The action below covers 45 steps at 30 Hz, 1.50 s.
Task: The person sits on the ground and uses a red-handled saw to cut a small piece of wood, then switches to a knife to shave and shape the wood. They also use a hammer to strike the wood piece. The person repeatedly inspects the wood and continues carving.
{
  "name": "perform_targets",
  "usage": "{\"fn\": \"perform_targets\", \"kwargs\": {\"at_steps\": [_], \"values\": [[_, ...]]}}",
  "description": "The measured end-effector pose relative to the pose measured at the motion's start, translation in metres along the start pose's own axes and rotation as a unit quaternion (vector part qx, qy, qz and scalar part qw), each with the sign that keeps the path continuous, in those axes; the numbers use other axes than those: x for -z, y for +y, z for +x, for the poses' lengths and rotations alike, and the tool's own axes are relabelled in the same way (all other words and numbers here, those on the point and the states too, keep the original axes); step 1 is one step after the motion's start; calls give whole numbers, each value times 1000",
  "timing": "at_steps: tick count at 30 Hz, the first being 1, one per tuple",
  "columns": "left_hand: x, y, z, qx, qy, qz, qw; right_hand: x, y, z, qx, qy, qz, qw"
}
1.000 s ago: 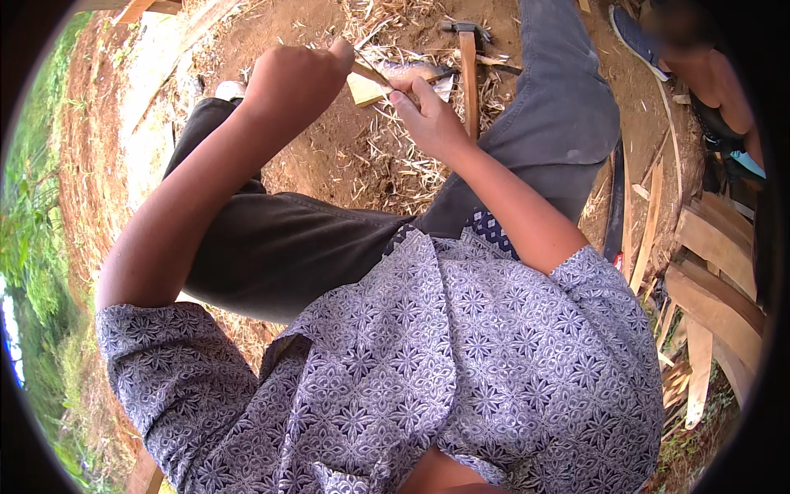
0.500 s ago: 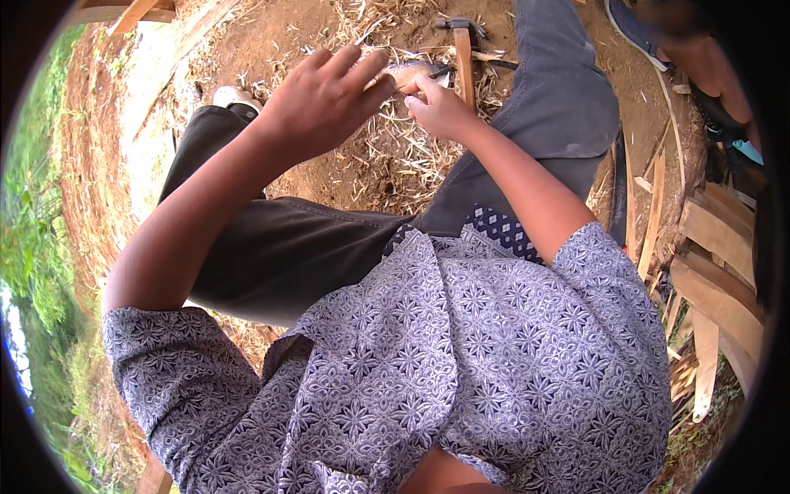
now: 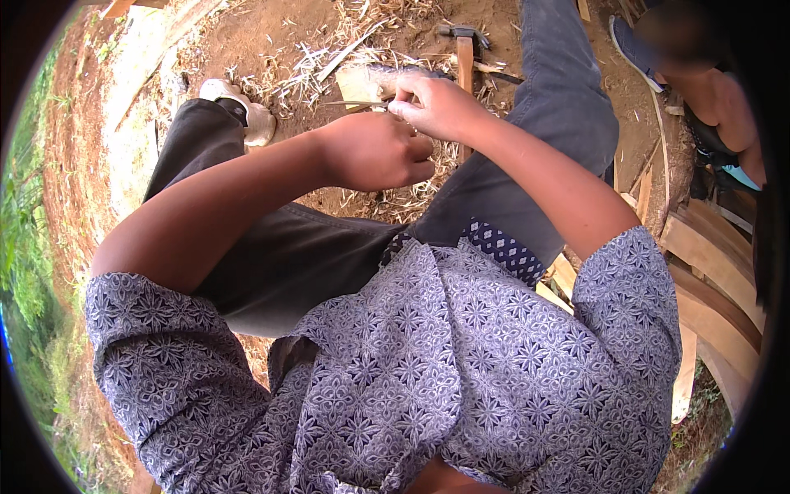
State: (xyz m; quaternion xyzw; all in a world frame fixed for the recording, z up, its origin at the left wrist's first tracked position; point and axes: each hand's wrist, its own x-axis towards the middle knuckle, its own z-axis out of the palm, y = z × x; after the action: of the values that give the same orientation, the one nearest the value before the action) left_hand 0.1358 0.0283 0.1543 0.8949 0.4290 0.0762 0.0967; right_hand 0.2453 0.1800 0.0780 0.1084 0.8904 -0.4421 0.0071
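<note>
My left hand (image 3: 376, 151) is closed in a loose fist, held low over the ground between my legs. Anything inside its fingers is hidden. Just beyond and to its right, my right hand (image 3: 438, 105) is closed, thumb and fingertips pinched together; I cannot make out what they hold. A thin dark strip (image 3: 347, 103) sticks out leftward beside the fingertips. Behind the hands lies a pale piece of wood (image 3: 355, 87) with a dark far edge, partly covered by the right hand. A claw hammer (image 3: 465, 62) with a wooden handle lies beyond the right hand.
Wood shavings (image 3: 313, 78) litter the brown soil. My legs in dark trousers (image 3: 568, 115) flank the work spot, with a light shoe (image 3: 259, 123) at the left. Curved wooden boards (image 3: 712, 247) are piled at the right, near another person (image 3: 716, 107).
My left hand has closed from spread fingers and come down nearer my body. The right hand has shifted slightly nearer too. More of the pale wood now shows.
</note>
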Motion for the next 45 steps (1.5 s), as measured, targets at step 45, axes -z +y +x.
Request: {"fn": "perform_targets", "kwargs": {"at_steps": [45], "values": [[-34, -3, -49, 705, 49, -288, 646, -75, -10, -11, -207, 7, 385, 900]]}}
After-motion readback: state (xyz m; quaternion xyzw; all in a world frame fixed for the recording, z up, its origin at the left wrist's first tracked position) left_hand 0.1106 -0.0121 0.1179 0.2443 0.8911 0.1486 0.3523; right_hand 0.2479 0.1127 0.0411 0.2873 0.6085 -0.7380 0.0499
